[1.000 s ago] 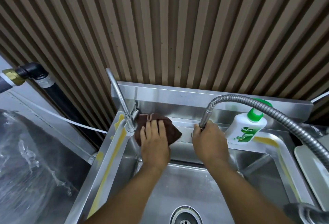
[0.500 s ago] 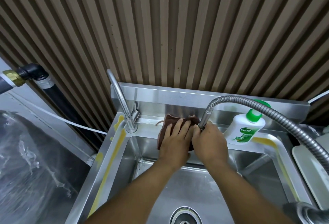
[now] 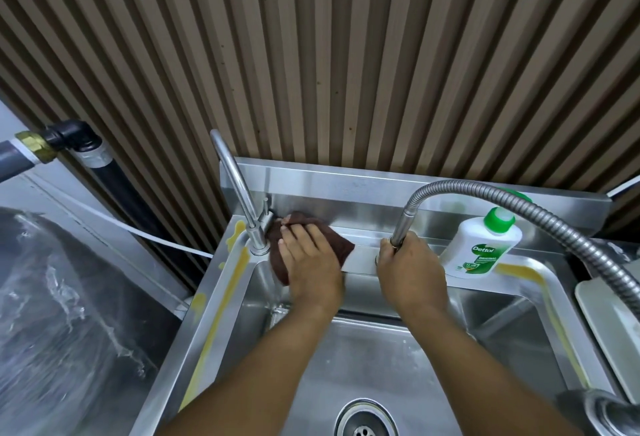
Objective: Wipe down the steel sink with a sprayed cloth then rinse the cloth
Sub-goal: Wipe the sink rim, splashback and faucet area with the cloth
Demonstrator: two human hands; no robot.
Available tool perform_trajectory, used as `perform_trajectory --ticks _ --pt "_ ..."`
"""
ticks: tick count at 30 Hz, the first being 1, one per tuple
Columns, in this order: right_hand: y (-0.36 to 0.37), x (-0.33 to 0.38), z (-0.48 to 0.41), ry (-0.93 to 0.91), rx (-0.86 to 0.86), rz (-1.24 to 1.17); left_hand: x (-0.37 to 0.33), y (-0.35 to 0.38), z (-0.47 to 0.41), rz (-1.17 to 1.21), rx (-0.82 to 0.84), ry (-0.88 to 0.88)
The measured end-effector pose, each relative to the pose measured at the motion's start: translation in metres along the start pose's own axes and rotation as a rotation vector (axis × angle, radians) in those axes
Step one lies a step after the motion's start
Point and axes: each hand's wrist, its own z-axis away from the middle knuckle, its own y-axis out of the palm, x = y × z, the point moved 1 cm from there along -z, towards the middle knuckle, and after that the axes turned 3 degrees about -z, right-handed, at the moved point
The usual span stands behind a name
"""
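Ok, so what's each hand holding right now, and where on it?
The right hand grips the flexible faucet hose at its base. The left hand grips nothing: its straight fingers press the brown cloth onto the sink ledge.

Left grip (image 3: 310, 259) lies flat, fingers (image 3: 304, 236) straight; right grip (image 3: 408, 269), knuckles up, seems curled in a clasp.

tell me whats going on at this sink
A person is wiping down the steel sink. The left hand presses a brown cloth flat on the back ledge, right beside the small curved tap. The right hand grips the lower end of the flexible metal hose. A Dettol bottle stands on the ledge to the right. The rinsing step has not begun.
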Motion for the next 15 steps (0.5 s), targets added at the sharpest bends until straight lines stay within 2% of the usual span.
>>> perform_trajectory --ticks 2,4,7,10,12,15 --pt "0.0 0.0 0.0 0.005 0.002 -0.002 -0.021 0.003 0.011 0.035 -0.042 0.102" --pt "0.0 0.0 0.001 0.006 -0.001 -0.007 -0.034 0.009 0.027 0.06 -0.113 0.308" --pt "-0.001 0.001 0.001 0.007 0.0 -0.006 -0.015 0.022 0.029 0.082 -0.211 0.457" --pt "-0.001 0.001 0.002 -0.01 0.011 -0.02 0.028 0.02 0.019 -0.045 -0.197 0.297" --pt "-0.001 0.0 0.002 -0.013 0.018 -0.029 0.045 0.017 0.01 -0.082 -0.121 0.155" --pt "-0.001 0.0 0.001 -0.002 0.021 -0.029 0.026 0.01 0.0 -0.059 -0.063 0.002"
